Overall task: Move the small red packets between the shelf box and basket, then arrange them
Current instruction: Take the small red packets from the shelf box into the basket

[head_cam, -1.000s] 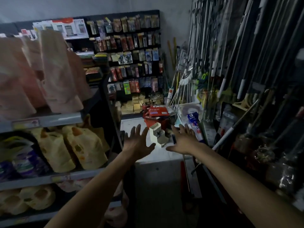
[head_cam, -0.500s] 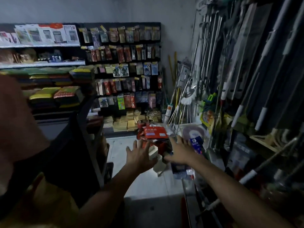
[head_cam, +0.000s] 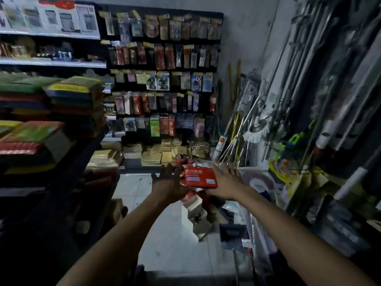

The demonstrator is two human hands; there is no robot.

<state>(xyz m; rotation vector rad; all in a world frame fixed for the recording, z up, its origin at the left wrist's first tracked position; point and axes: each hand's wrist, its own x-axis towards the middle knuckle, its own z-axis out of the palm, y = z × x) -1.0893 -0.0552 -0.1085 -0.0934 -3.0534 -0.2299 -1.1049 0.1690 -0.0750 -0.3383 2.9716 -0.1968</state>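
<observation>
A flat red packet with white print (head_cam: pixel 199 177) lies on top of a pile at the end of the aisle, over a red basket (head_cam: pixel 189 196) that is mostly hidden. My left hand (head_cam: pixel 169 182) is at the packet's left edge, fingers spread. At the packet's right edge is my right hand (head_cam: pixel 224 181), fingers also apart and thumb low beside the packet. Neither hand visibly grips it. Two small red items (head_cam: pixel 183 161) stand just behind the packet. Below it, a small pale cardboard box (head_cam: pixel 193 211) sits on the floor.
Shelves with stacked coloured pads (head_cam: pixel 68 93) crowd the left side. A dark pegboard of hanging packets (head_cam: pixel 162 79) fills the back wall. Mop and broom poles (head_cam: pixel 309 100) lean along the right. A white tiled floor (head_cam: pixel 169 244) runs between them.
I have moved forward along the aisle and the view has tilted up. Both hands have reached the red packet and now flank it closely.
</observation>
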